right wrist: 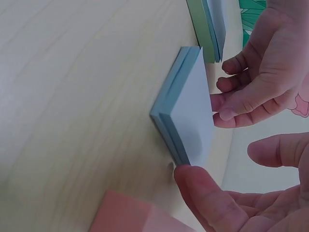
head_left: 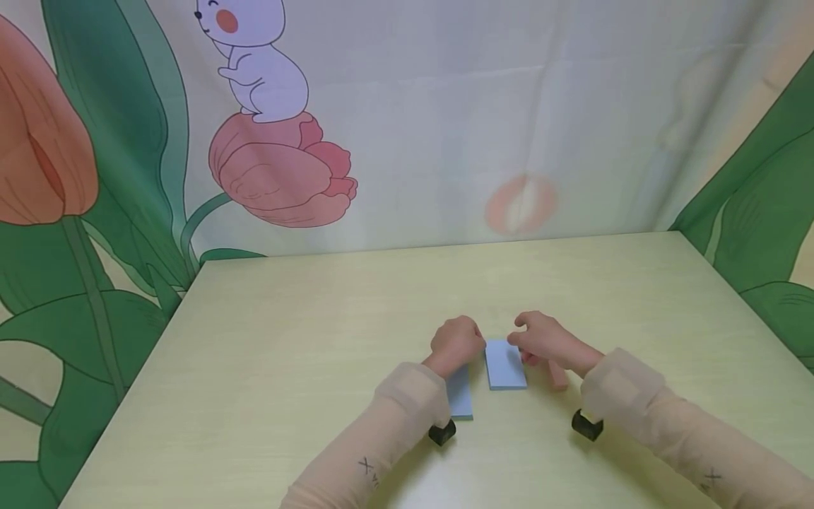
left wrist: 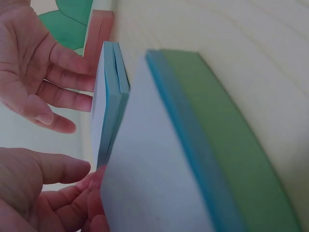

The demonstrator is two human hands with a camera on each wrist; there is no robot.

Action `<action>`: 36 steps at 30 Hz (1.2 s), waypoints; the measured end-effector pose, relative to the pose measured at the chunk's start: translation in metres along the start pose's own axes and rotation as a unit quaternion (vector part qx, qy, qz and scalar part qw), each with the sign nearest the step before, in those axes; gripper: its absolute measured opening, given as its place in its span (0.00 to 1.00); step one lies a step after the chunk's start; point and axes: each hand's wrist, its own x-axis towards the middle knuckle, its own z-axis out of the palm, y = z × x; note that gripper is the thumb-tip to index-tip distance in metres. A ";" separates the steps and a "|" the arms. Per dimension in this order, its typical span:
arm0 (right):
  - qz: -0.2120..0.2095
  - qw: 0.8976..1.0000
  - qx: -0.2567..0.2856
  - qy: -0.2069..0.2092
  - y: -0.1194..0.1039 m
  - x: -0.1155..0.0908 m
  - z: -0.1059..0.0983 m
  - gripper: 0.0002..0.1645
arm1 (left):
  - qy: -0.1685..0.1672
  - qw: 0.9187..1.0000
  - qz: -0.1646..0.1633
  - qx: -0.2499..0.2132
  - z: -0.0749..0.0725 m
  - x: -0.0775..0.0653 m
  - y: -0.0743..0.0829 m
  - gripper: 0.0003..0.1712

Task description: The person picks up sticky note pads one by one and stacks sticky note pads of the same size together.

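Observation:
A light-blue pad of paper [head_left: 506, 367], layered in two as its edge [right wrist: 177, 92] shows, lies flat between the hands. My left hand [head_left: 456, 344] is at its far left side, loosely bent fingers [right wrist: 224, 101] right at the pad's edge, thumb apart from them in the left wrist view. On the other side, my right hand [head_left: 547, 337] has its thumb and fingers spread, with a fingertip [right wrist: 190, 176] at the pad's near corner. Under the left forearm lies a stack [head_left: 459, 396] of a blue pad over a green one [left wrist: 217, 121].
A pink pad or block [head_left: 557, 376] lies right of the blue pad, partly hidden by the right hand. Black wrist cameras [head_left: 441, 432] hang beneath both sleeves. Behind the pale table [head_left: 305, 318] hangs a printed curtain [head_left: 413, 141] with flowers.

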 end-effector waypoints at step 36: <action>-0.057 0.990 -0.100 0.079 0.004 -0.011 0.010 0.09 | 0.044 0.998 0.038 -0.032 0.001 -0.014 -0.011 0.06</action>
